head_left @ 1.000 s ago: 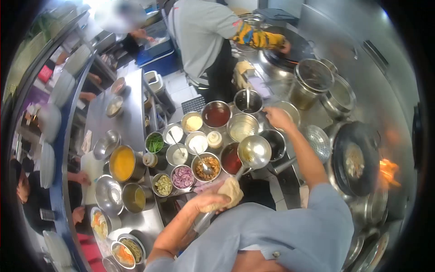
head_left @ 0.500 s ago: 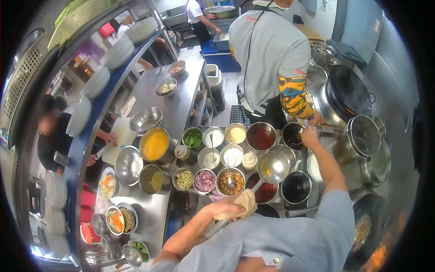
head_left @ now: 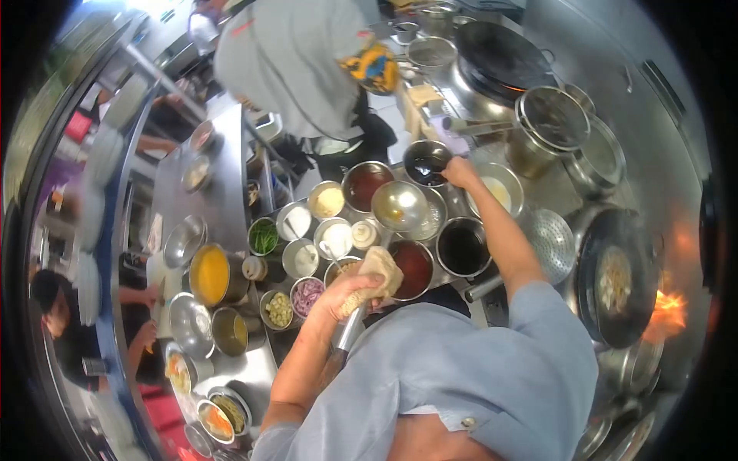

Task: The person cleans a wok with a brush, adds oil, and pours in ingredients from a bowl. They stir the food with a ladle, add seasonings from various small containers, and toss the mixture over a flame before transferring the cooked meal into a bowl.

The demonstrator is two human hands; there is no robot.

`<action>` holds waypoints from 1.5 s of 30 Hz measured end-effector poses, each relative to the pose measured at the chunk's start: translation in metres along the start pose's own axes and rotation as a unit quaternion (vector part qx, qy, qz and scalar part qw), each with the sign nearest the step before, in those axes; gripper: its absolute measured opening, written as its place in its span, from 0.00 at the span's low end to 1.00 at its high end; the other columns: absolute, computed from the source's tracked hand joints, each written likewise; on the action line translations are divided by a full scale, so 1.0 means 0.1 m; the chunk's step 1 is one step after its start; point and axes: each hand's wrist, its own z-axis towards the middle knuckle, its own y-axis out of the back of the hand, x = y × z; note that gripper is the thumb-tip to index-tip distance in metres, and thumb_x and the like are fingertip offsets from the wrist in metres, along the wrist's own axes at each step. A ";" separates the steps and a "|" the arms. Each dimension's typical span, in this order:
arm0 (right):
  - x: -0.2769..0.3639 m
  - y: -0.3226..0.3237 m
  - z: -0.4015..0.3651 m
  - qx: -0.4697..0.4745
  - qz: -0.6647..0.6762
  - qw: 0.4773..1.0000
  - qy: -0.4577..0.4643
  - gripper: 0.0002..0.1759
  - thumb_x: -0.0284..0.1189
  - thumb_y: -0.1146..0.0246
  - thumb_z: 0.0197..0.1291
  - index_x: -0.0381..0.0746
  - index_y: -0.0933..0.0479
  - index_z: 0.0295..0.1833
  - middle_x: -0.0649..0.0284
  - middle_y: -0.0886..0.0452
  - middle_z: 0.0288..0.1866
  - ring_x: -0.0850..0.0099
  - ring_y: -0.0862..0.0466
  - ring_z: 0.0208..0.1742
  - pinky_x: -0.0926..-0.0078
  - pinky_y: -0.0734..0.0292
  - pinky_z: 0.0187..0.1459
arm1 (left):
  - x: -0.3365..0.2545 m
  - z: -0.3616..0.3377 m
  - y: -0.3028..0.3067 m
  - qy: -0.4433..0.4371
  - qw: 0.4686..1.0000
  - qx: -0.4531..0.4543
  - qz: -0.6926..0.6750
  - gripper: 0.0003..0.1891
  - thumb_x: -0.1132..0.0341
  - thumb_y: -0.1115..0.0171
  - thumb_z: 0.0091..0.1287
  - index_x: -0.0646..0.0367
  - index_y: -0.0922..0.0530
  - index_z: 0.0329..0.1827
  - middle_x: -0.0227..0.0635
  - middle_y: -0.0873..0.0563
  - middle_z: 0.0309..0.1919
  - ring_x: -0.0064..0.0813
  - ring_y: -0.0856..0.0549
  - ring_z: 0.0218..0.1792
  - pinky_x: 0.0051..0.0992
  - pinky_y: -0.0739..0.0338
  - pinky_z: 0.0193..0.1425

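My left hand (head_left: 358, 296) is closed around a beige cloth (head_left: 384, 270) and the handle of a ladle. The ladle's metal bowl (head_left: 400, 206) hangs over the sauce pots, with a little yellowish residue inside. My right hand (head_left: 461, 174) is closed at the right rim of a metal pot of dark liquid (head_left: 427, 160); what its fingers grip is hidden. Below the ladle lies a pot of red sauce (head_left: 411, 269), and to its right another pot of dark liquid (head_left: 463, 246). A pot of pale liquid (head_left: 500, 188) sits under my right forearm.
Food simmers in a wok (head_left: 615, 288), with flames (head_left: 665, 315) beside it. A perforated strainer (head_left: 550, 246) and a second wok (head_left: 503, 58) are along the right. Ingredient pots, including purple onion (head_left: 308, 295), stand left. A co-worker (head_left: 296, 69) stands ahead; another person (head_left: 65, 323) is behind the shelf.
My view has swung to the right, bringing the wok and flames further in. The co-worker's hand has moved away from the dark-liquid pot. My left hand still holds the ladle and cloth.
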 end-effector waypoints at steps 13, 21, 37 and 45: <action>0.13 0.29 -0.90 -0.239 0.156 0.948 0.137 0.09 0.32 0.41 0.65 0.38 0.21 0.41 0.50 0.17 0.38 0.47 0.18 0.41 0.52 0.25 0.42 | -0.41 0.83 -0.25 0.016 0.998 -0.001 -0.056 0.24 0.67 0.34 0.61 0.55 0.33 0.59 0.42 0.19 0.37 0.27 0.20 0.21 0.21 0.23 0.18; 0.06 0.22 -0.75 -0.186 0.343 0.918 0.075 0.11 0.33 0.39 0.66 0.36 0.22 0.43 0.60 0.20 0.27 0.65 0.18 0.31 0.63 0.25 0.34 | -0.48 0.65 -0.36 -0.017 0.998 0.039 -0.054 0.27 0.66 0.34 0.61 0.55 0.33 0.62 0.42 0.19 0.39 0.25 0.20 0.23 0.20 0.25 0.18; 2.45 -0.18 -0.49 0.075 0.146 0.940 0.300 0.26 0.42 0.37 0.61 0.38 0.23 0.60 0.44 0.18 0.52 0.49 0.18 0.56 0.59 0.25 0.58 | 0.80 -1.93 0.02 -0.199 0.931 -0.279 -0.127 0.49 0.66 0.28 0.46 0.51 0.43 0.76 0.42 0.19 0.39 0.29 0.21 0.20 0.24 0.28 0.17; 3.83 -1.77 -0.52 0.297 0.100 0.900 0.304 0.23 0.44 0.31 0.55 0.33 0.19 0.44 0.60 0.19 0.23 0.70 0.19 0.22 0.71 0.25 0.24 | 1.82 -2.30 -0.04 -0.248 0.862 -0.366 -0.249 0.42 0.65 0.27 0.50 0.55 0.39 0.70 0.44 0.19 0.36 0.30 0.19 0.22 0.25 0.25 0.20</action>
